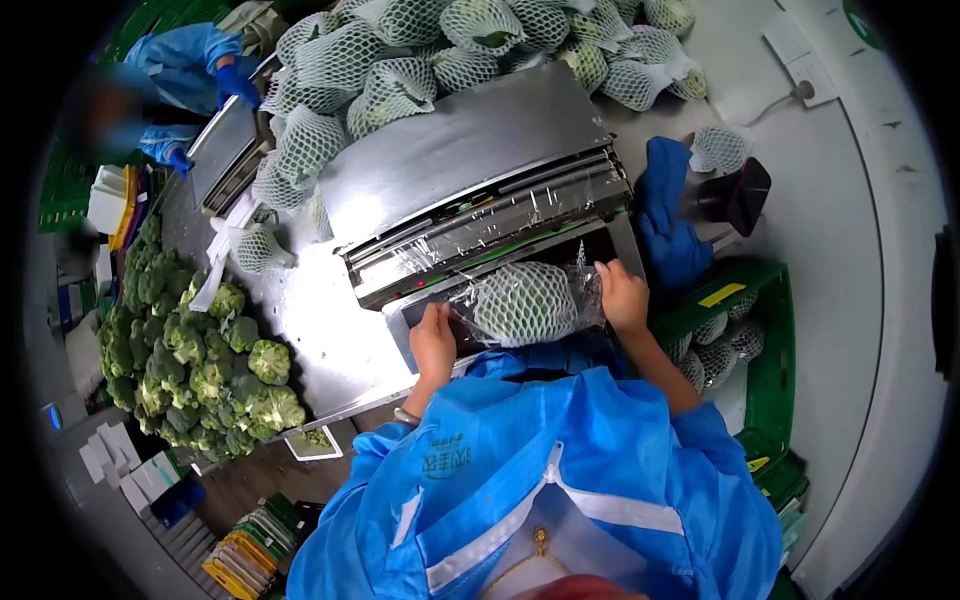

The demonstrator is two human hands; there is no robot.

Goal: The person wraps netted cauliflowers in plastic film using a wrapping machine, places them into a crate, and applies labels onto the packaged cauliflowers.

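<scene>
A pale green vegetable in a white foam net lies in front of me on the near part of a steel film-wrapping machine. Clear plastic film covers it and stretches out to both sides. My left hand has its fingers closed on the film at the left end. At the right end, my right hand pinches the film between thumb and fingers. The vegetable's kind is hard to make out through net and film.
Many netted vegetables are heaped behind the machine. Bare broccoli heads are piled at left. A green crate at right holds wrapped pieces. Blue cloth lies beside the machine. A co-worker's blue-gloved hand rests by another machine.
</scene>
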